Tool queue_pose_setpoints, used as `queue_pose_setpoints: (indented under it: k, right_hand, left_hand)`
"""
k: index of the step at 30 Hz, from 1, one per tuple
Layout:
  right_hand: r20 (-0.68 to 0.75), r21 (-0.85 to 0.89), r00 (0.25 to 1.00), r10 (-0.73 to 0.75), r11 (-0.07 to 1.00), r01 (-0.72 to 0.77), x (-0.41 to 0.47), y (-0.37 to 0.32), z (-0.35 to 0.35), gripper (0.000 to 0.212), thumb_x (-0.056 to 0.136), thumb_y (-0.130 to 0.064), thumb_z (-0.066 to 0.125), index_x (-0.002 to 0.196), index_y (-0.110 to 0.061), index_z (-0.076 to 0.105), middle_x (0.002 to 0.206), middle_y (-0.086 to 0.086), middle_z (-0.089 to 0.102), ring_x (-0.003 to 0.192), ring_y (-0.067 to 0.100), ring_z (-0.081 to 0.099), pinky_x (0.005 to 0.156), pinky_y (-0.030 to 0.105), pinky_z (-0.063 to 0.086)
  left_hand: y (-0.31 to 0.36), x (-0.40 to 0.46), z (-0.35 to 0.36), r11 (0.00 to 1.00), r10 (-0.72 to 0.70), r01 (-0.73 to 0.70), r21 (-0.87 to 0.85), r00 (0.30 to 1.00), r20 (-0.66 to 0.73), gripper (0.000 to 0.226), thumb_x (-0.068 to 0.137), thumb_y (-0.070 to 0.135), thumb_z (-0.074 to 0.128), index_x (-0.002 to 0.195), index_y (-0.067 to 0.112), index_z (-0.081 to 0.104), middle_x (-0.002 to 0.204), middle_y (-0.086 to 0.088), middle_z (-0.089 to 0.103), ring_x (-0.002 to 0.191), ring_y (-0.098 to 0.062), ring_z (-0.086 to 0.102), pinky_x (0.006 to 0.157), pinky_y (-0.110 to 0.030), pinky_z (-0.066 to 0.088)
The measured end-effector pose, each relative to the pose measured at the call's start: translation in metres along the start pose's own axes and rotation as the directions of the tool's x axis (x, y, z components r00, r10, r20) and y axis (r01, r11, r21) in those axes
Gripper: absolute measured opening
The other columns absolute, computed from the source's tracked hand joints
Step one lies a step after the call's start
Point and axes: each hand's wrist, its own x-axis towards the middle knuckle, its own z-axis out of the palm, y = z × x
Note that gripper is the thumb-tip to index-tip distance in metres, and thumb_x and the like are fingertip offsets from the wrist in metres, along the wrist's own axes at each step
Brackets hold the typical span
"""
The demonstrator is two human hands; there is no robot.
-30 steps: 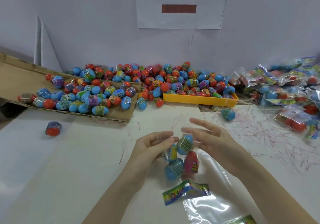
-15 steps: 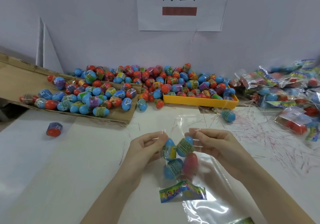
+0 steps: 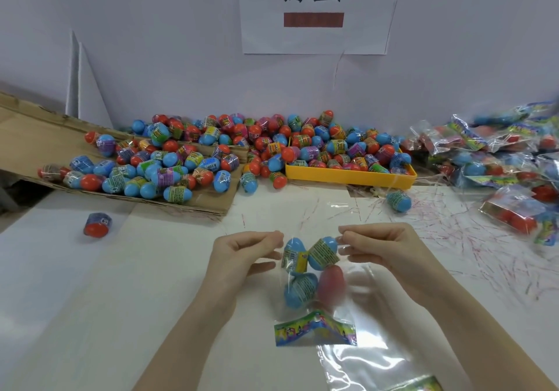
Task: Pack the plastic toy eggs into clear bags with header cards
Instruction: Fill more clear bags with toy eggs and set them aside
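Bag [image 3: 305, 272] lifted higher; glossy film, four smooth ovoid eggs [image 3: 323, 254].

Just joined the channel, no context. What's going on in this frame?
A person is packing toy eggs at a white table. Both hands hold one clear bag up by its open top: the left hand pinches one side, the right hand the other. Four eggs sit inside, three blue and one red, with the colourful header card at the bag's lower end. Loose eggs are piled behind on cardboard and in a yellow tray. Filled bags are heaped on the right.
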Motion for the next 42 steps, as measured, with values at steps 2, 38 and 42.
queue_pose_setpoints:
  k: [2, 38, 42]
  right_hand:
    - [0.005, -0.011, 1.0, -0.008, 1.0, 0.008, 0.0, 0.001, -0.002, 0.017, 0.059, -0.02, 0.071, 0.074, -0.018, 0.077, 0.077, 0.012, 0.072, 0.065, 0.017, 0.069, 0.06, 0.019, 0.055]
    - [0.176, -0.151, 0.956, -0.233, 0.954, 0.26, 0.001, 0.006, -0.005, 0.049, 0.066, 0.032, 0.053, 0.049, -0.011, 0.07, 0.06, 0.004, 0.068, 0.062, 0.01, 0.065, 0.058, 0.018, 0.051]
    - [0.154, -0.222, 0.952, -0.265, 0.929, 0.295, 0.002, 0.008, -0.004, 0.051, 0.064, 0.032, 0.054, 0.049, -0.014, 0.07, 0.06, 0.003, 0.068, 0.064, 0.011, 0.065, 0.062, 0.02, 0.052]
  left_hand:
    - [0.002, 0.0, -0.004, 0.999, 0.03, -0.03, 0.038, 0.999, 0.017, 0.014, 0.076, 0.006, 0.068, 0.069, 0.015, 0.076, 0.069, -0.003, 0.073, 0.058, -0.008, 0.066, 0.053, -0.016, 0.051]
    - [0.005, 0.003, -0.022, 0.982, 0.076, -0.137, 0.132, 0.919, 0.388, 0.025, 0.055, -0.005, 0.054, 0.053, 0.012, 0.072, 0.053, -0.003, 0.064, 0.054, -0.01, 0.061, 0.057, -0.015, 0.048]
    - [0.007, 0.003, -0.024, 0.979, 0.084, -0.151, 0.135, 0.91, 0.407, 0.019, 0.063, 0.005, 0.057, 0.056, 0.012, 0.074, 0.058, -0.004, 0.065, 0.057, -0.011, 0.06, 0.058, -0.017, 0.048]
